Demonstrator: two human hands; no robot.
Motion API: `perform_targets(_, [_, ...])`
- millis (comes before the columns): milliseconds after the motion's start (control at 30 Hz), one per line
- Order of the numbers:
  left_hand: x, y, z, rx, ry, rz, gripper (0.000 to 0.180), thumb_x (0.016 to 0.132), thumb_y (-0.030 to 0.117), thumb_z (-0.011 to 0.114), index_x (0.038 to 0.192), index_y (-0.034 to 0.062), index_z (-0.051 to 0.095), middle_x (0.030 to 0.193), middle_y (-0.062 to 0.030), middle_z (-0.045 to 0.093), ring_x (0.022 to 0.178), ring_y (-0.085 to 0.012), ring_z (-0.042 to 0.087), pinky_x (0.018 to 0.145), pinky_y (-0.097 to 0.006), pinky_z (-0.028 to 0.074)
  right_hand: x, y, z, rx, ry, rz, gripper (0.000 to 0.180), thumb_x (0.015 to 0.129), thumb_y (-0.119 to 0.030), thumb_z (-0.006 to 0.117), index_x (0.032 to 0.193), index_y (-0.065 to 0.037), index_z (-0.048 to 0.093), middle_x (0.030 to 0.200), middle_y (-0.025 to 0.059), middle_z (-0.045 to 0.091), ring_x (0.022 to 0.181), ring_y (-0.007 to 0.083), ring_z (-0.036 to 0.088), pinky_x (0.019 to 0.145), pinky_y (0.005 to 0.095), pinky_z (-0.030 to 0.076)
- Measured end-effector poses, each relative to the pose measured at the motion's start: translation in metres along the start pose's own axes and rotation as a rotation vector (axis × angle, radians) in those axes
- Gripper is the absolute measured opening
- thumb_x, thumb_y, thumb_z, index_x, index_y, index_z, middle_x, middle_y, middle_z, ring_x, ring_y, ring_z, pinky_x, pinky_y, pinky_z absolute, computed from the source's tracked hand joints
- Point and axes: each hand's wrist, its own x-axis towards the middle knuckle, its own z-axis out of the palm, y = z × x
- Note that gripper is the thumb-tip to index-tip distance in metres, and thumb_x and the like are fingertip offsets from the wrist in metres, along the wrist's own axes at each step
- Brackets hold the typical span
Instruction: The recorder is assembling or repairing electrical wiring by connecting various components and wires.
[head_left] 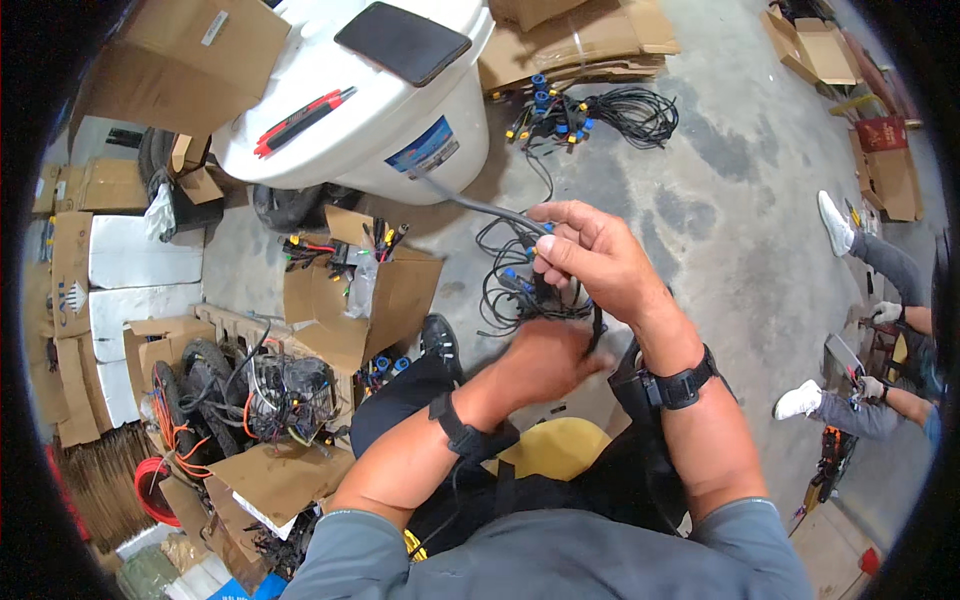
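Observation:
Raised before me, my right hand (598,258) pinches a dark cable (480,205) between thumb and fingers. The cable's free end points up and left toward the white tub; its tip is blurred. Below it, my left hand (548,358) is turned inward, its fingers partly hidden and smeared. A black length of the cable runs down from my right palm to the left fingers, which close around it. On the floor beyond both hands lies a tangle of thin black cables (505,290) with blue connectors, partly covered by my hands.
The white tub (440,140) carries a phone (403,43) and red-and-black pens (303,121). Another cable bundle (630,115) lies beyond. At left stand an open carton (330,310) of connectors and a wire-filled crate (290,395). A gloved co-worker (900,330) sits at right.

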Motion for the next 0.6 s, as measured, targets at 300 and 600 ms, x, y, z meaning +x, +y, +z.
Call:
perform_targets(300, [-0.006,-0.006,-0.002,0.083,-0.282,0.080,0.033,0.082,0.035,0.068,0.089,0.0030,0.063,0.085,-0.0180,0.065,0.081,-0.0359,0.064,0.070,-0.044,0.049,-0.004,-0.003,-0.006,0.032,0.064,-0.073,0.025,0.095,-0.019,0.056,0.111,0.000,0.061,0.077,-0.0009,0.058,0.069,0.0052,0.053,0.058,0.0212,0.045])
perform_targets(600, [0.014,-0.019,-0.069,-0.891,0.697,0.062,0.023,0.091,0.008,0.064,0.111,-0.0013,0.063,0.096,-0.0084,0.068,0.080,-0.0136,0.064,0.069,-0.027,0.054,-0.007,0.001,-0.003,-0.494,0.113,-0.199,0.018,0.092,-0.015,0.056,0.103,-0.002,0.062,0.076,0.0113,0.061,0.071,0.0197,0.059,0.067,0.0319,0.047])
